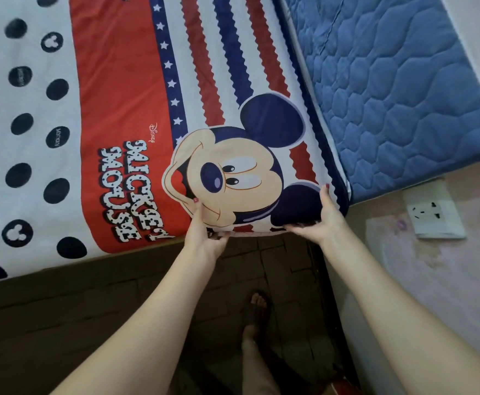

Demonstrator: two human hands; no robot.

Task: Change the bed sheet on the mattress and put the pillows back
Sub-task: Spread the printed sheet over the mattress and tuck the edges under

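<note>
A bed sheet (113, 115) with red and blue stripes, black dots and a cartoon mouse print lies spread over the mattress, up to its near corner. My left hand (203, 235) grips the sheet's near edge, thumb on top beside the printed face, fingers under the edge. My right hand (321, 220) holds the same edge at the corner, thumb on top and fingers curled beneath. No pillows are in view.
A blue quilted pad (404, 89) leans against the wall to the right of the bed. A pinkish wall with a white socket (432, 209) stands at the right. Dark tiled floor (90, 323) and my sandalled foot (257, 309) are below.
</note>
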